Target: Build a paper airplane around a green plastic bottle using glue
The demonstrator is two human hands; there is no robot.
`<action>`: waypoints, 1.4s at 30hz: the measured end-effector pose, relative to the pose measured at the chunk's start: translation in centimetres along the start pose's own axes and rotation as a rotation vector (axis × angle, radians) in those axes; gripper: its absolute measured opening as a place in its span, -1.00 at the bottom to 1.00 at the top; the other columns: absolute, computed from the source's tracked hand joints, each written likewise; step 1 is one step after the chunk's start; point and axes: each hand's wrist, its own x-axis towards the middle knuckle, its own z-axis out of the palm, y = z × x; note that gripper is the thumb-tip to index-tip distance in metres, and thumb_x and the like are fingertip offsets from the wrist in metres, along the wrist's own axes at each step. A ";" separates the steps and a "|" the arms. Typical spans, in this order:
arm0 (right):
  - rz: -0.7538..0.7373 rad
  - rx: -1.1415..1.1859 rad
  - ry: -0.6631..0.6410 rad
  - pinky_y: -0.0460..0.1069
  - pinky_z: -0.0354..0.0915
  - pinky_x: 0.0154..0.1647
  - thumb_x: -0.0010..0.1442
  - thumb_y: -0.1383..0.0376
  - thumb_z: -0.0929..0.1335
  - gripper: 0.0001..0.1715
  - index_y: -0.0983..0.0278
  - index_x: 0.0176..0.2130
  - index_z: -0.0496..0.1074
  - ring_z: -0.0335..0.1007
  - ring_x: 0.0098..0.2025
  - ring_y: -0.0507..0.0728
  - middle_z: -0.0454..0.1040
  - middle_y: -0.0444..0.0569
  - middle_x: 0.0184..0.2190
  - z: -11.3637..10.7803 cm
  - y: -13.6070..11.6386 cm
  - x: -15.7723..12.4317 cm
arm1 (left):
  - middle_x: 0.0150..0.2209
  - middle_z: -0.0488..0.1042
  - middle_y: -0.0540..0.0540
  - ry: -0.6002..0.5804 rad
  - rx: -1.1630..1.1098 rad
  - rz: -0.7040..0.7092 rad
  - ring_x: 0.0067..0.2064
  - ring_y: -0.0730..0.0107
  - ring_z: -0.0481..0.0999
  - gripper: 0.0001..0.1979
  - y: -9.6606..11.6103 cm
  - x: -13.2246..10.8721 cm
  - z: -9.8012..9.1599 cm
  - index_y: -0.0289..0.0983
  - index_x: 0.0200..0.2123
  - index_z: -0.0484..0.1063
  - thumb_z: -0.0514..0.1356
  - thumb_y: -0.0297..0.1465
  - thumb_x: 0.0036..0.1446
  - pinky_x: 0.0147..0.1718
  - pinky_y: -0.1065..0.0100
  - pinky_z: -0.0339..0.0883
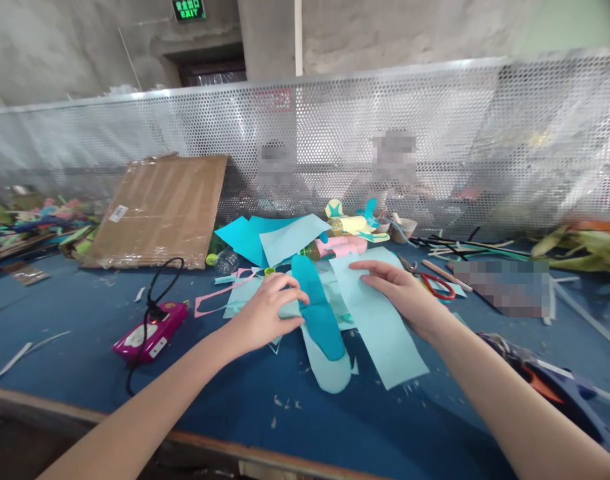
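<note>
My left hand (273, 311) is open, its fingers curved beside the left edge of a teal rounded strip (319, 310). That strip lies over a pale blue rounded piece (329, 370). My right hand (392, 283) rests on the upper part of a pale blue rectangular sheet (385, 327), fingers apart and pointing left. Behind the hands are larger teal paper (239, 235) and another pale sheet (295, 239). Bottles wrapped in pink (342, 247) and yellow (352, 225) paper lie beyond them.
A magenta power strip (152, 333) with a black cable is at left. Cardboard (159, 213) leans against the perforated metal partition (335, 133). Red-handled scissors (438, 285) lie right of my right hand; a dark tool with orange parts (545, 383) is near my right forearm.
</note>
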 end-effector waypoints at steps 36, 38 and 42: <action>0.079 -0.639 0.438 -0.08 0.24 -0.53 0.06 0.42 0.24 -0.54 0.34 -0.04 0.44 0.28 -0.61 0.01 0.35 -0.14 -0.55 -7.4 3.3 3.8 | -0.15 0.45 -0.14 0.180 -0.224 -0.116 -0.05 0.14 0.42 -0.86 -2.5 1.9 2.3 -0.21 -0.32 0.49 0.16 -0.31 0.10 -0.05 0.08 0.31; 0.071 -0.723 0.450 -0.03 0.30 -0.42 0.05 0.42 0.25 -0.56 0.34 -0.07 0.47 0.36 -0.53 0.05 0.42 -0.06 -0.45 -7.6 4.0 4.1 | -0.16 0.44 -0.14 0.188 -0.192 -0.136 -0.07 0.13 0.42 -0.86 -2.5 1.8 2.4 -0.22 -0.33 0.48 0.17 -0.30 0.09 -0.08 0.08 0.33; -0.001 -0.883 0.469 0.10 0.26 -0.05 0.05 0.37 0.31 -0.67 0.30 -0.17 0.54 0.42 -0.15 0.25 0.48 0.09 -0.24 -7.6 4.6 4.3 | -0.23 0.43 -0.12 0.236 -0.100 -0.135 -0.12 0.15 0.41 -0.88 -2.1 1.6 2.5 -0.23 -0.34 0.46 0.18 -0.32 0.08 -0.08 0.08 0.30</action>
